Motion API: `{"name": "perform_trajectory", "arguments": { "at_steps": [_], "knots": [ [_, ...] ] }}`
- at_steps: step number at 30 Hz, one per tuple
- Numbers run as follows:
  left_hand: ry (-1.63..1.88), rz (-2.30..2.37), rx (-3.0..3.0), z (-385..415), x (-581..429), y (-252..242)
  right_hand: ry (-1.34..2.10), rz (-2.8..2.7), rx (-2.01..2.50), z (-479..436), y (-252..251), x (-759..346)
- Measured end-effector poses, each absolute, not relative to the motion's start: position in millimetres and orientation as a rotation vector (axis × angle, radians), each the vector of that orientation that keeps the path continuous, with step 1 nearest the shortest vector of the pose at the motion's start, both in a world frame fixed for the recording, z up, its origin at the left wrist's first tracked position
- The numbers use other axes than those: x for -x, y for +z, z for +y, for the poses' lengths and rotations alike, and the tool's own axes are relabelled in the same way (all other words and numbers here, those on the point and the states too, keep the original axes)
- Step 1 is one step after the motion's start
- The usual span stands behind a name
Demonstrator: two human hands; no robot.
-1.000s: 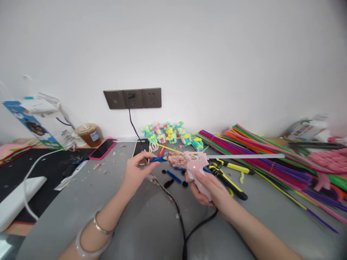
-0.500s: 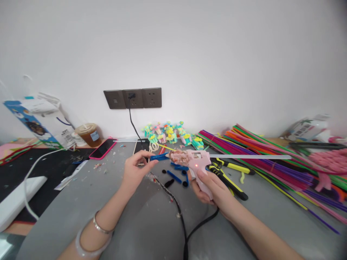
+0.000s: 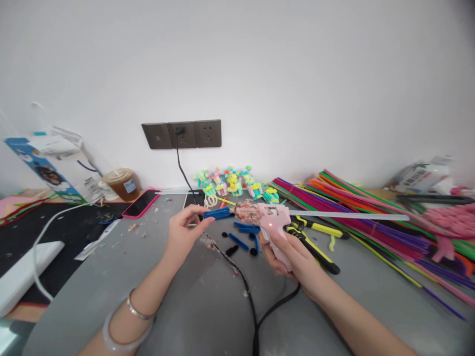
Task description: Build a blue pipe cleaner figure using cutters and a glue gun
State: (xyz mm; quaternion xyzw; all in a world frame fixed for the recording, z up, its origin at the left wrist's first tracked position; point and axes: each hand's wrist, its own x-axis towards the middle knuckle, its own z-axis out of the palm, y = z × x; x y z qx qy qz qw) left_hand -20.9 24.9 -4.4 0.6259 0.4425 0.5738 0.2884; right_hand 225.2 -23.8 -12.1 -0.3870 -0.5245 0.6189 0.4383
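My left hand [image 3: 189, 228] pinches a small bundle of blue pipe cleaner pieces [image 3: 218, 213] between thumb and fingers. Wrapped round the handle of a pink hot glue gun [image 3: 272, 217] is my right hand [image 3: 287, 252]. The gun's glue-crusted nozzle points left and is at the bundle's right end; whether they touch I cannot tell. A long whitish glue stick [image 3: 349, 215] sticks out of its back, and a small red light glows on its side. Below lie loose blue pipe cleaner pieces [image 3: 238, 242] and small black pieces [image 3: 232, 250].
Yellow-and-black pliers [image 3: 315, 252] lie right of the gun, before bundles of coloured pipe cleaners [image 3: 371, 232]. Small pastel figures [image 3: 233, 185] stand by the wall. A pink-cased phone [image 3: 141, 203] and a drink cup [image 3: 121, 184] are at left. A black cable [image 3: 245, 287] crosses the grey table.
The glue gun has shifted slightly to the right in my right hand. More of the blue bundle shows between my left fingertips and the nozzle.
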Motion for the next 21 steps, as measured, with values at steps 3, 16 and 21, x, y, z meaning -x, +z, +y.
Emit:
{"name": "perform_trajectory", "arguments": {
  "at_steps": [3,16,21],
  "knots": [
    [1.538,1.179,-1.656,25.2,21.7,-5.0,1.525,-1.290,0.974,-23.9,-11.9,-225.6],
    [1.494,1.193,-1.760,23.6,19.8,-3.3,1.565,-1.309,0.856,-27.0,-15.5,-226.1],
    [1.470,1.193,-1.817,23.3,20.1,-4.9,1.572,-1.340,0.845,-29.0,-12.9,-225.0]
  ]
}}
